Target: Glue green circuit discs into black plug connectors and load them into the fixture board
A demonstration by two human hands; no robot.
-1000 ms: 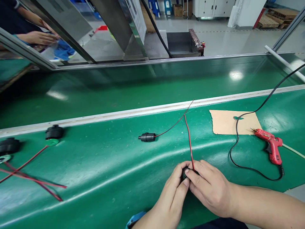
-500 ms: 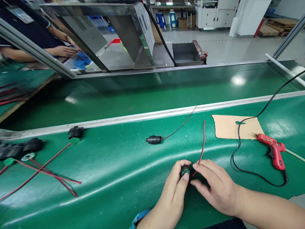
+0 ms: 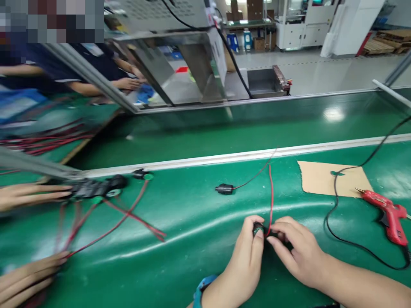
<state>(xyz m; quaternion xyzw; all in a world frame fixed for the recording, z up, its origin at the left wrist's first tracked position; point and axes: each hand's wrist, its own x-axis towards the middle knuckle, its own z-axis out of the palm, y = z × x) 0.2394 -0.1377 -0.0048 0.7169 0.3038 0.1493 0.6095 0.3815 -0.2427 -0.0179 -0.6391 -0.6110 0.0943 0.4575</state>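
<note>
My left hand (image 3: 242,261) pinches a small round black part with a green circuit board (image 3: 257,229) between thumb and fingers. A red wire (image 3: 271,194) rises from beside this part and stands up past my fingertips. My right hand (image 3: 298,250) is closed close to the wire's base, its fingertips around something dark that I cannot make out. Beyond my hands, a black cylindrical part with a stepped end (image 3: 224,189) lies on the green mat (image 3: 186,214), a thin dark-red wire (image 3: 257,173) trailing from it.
Right of my hands are a red hot glue gun (image 3: 387,214), its black cord (image 3: 335,205) and a cardboard piece (image 3: 316,177). At left, another person's hands (image 3: 35,196) reach over a row of black parts (image 3: 96,187) with red wires (image 3: 138,216). A white rail (image 3: 199,161) runs behind.
The view has swung left, and another person's hands have come in at the left over the black parts and wires. My right fingers have closed in around something dark by the wire.
</note>
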